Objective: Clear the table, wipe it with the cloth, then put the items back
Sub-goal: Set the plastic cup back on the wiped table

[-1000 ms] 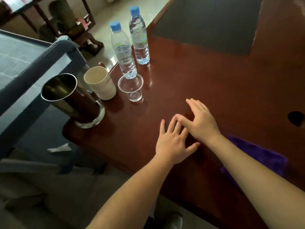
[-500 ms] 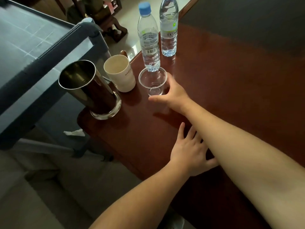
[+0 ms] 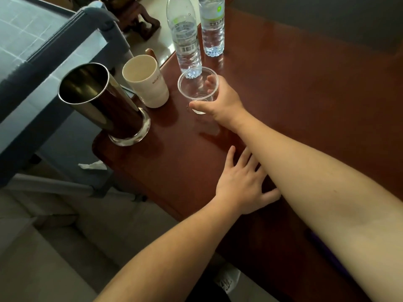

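My right hand [image 3: 222,102] is wrapped around a clear plastic cup [image 3: 193,87] near the left end of the dark red wooden table [image 3: 305,94]. My left hand [image 3: 242,186] lies flat with fingers spread on the table near its front edge, under my right forearm. Left of the clear cup stand a cream mug [image 3: 146,83] and a tall shiny metal tumbler [image 3: 98,99] on a glass coaster. Two water bottles, one nearer [image 3: 186,40] and one farther [image 3: 212,27], stand behind the cup. A sliver of the purple cloth [image 3: 327,253] shows under my right forearm.
A grey-blue framed cot or bench [image 3: 43,62] stands close against the table's left end. A crumpled white tissue [image 3: 92,165] lies on the floor below the table corner. A dark mat [image 3: 327,18] covers the table's far part.
My right hand has left the spot beside my left hand, reached forward left and closed around the clear cup. My left hand stays flat. My view has shifted closer to the cups.
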Available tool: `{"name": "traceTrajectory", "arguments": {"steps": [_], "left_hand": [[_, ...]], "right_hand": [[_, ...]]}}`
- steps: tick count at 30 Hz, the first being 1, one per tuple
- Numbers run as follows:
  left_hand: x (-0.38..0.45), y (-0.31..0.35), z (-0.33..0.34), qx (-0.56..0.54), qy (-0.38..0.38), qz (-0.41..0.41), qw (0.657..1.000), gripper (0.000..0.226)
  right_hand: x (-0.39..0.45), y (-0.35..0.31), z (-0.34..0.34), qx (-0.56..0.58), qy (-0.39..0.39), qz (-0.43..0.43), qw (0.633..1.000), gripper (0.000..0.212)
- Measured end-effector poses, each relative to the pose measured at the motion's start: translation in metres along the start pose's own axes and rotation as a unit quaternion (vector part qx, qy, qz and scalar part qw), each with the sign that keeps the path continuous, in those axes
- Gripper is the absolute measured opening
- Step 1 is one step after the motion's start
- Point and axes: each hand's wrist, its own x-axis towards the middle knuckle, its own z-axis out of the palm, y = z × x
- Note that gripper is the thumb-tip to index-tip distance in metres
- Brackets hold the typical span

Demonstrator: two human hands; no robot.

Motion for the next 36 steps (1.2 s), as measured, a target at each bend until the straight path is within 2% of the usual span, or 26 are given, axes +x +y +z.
{"name": "traceTrajectory", "arguments": {"steps": [6,15,25,36], "left_hand": [[0.0,0.001,0.003,0.016,0.034,-0.01,0.999,0.079],[-0.001,0.002,0.003,0.057,0.044,-0.024,0.997,0.08],[-0.001,0.002,0.002,0.063,0.035,-0.025,0.997,0.082],[0.0,0.0,0.005,0.071,0.032,-0.025,0.997,0.084]], "right_hand": [[-0.024,0.0,-0.038,-0.017,0.033,-0.017,0.999,0.087],[-0.086,0.029,-0.124,0.004,0.137,0.041,0.99,0.099],[-0.201,0.065,-0.211,0.034,0.332,0.11,0.936,0.09],[-0.279,0.101,-0.23,0.014,0.397,0.168,0.902,0.09]]}}
